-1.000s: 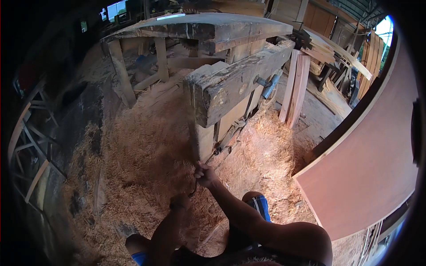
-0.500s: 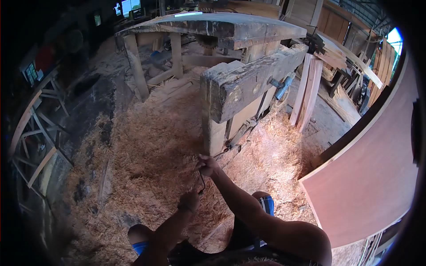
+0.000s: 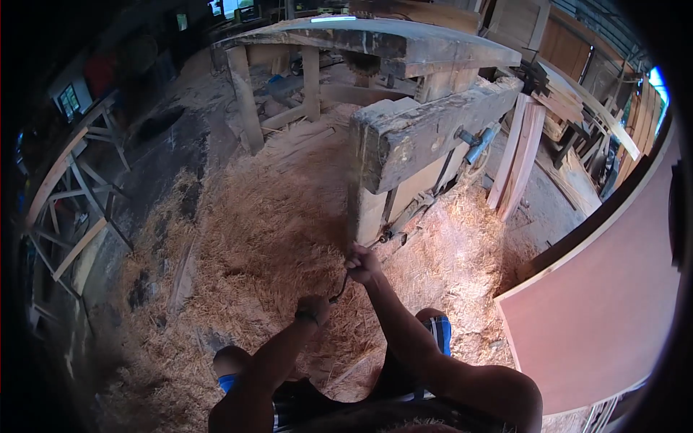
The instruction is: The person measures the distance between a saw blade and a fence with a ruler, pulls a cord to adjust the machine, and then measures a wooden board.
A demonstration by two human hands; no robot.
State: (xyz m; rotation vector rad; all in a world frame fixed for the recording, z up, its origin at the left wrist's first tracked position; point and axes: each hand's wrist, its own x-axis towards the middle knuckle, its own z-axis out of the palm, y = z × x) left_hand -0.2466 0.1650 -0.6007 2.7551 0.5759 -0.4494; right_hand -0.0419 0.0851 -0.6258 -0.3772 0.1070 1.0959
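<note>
My left hand, with a dark band at its wrist, is closed round the end of a thin bent crank handle. Higher up, my right hand is wrapped round the same crank, close to the lower corner of a wooden vise. A dark metal fitting sits just beyond my right fingers, at the foot of a pale board. Above them is the thick, worn vise jaw, with a blue clamp handle on its face.
A heavy workbench stands behind the vise. Wood shavings cover the floor. A large pinkish panel leans at the right, and trestle frames stand at the left. Timber planks are propped beside the bench.
The view has shifted, so the bench and vise sit further right. Both hands stay on the crank; the right hand is now nearer the vise's lower corner in view.
</note>
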